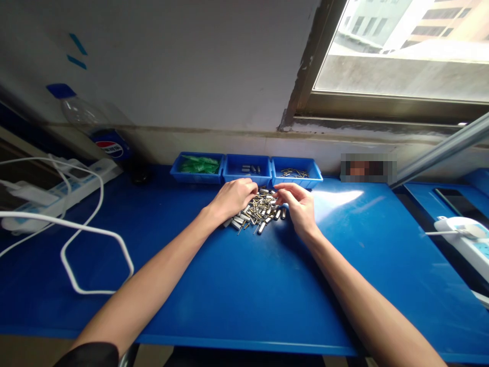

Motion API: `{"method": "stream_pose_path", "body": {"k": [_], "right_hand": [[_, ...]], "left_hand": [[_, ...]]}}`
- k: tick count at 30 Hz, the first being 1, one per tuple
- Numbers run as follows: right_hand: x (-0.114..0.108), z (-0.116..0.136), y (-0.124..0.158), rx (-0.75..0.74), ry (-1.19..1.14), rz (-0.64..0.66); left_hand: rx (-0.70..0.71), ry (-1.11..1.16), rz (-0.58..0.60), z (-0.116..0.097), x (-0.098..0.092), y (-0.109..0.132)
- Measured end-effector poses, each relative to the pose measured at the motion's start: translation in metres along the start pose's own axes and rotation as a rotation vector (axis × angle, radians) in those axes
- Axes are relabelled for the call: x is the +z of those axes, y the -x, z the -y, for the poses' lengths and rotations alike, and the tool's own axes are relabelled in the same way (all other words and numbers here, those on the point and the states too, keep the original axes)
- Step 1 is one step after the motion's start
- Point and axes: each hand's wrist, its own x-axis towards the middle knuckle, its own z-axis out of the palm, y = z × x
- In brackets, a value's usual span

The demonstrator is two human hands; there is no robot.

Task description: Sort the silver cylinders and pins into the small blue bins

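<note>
A loose pile of small metal parts [256, 213], silvery short cylinders mixed with thin brass-coloured pins, lies on the blue table [244, 285]. My left hand [234, 199] rests at the pile's left side, fingers curled down into it; their tips are hidden. At the right side, my right hand [301, 206] has thumb and fingers drawn together over the parts, and whatever is between them is too small to name. Behind the pile stand three blue bins: the left bin [196, 178] holds green plastic-looking pieces, the middle bin [247, 179] a few metal cylinders, the right bin [314, 173] thin pins.
On the left are a cola bottle [110, 145], a white power strip [72, 188] and looping white cable [95, 232]. Another power strip [468, 239] and a phone [460, 204] lie at the right. A wall and window [401, 76] rise behind the table.
</note>
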Motion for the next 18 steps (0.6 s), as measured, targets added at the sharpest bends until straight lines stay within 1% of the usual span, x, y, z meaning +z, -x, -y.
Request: {"method": "stream_pose_path", "body": {"k": [2,5,9,11,13,18], "right_hand": [[0.0,0.0,0.0,-0.004,0.003,-0.008],[-0.001,0.0,0.0,0.003,0.006,-0.013],[0.0,0.003,0.002,0.024,0.013,0.056],[0.002,0.004,0.003,0.034,-0.012,0.092],[0.002,0.003,0.003,0.039,-0.043,0.098],[0.0,-0.003,0.0,0.067,-0.114,0.089]], "left_hand": [[-0.011,0.09,-0.014,0.0,-0.003,-0.001],[-0.014,0.232,-0.083,0.0,-0.007,-0.004],[-0.041,0.409,-0.168,-0.005,-0.009,-0.006],[-0.061,0.477,-0.179,-0.008,-0.009,-0.007],[-0.072,0.517,-0.174,-0.011,-0.009,-0.007],[-0.054,0.507,-0.146,-0.013,-0.009,-0.006]]}}
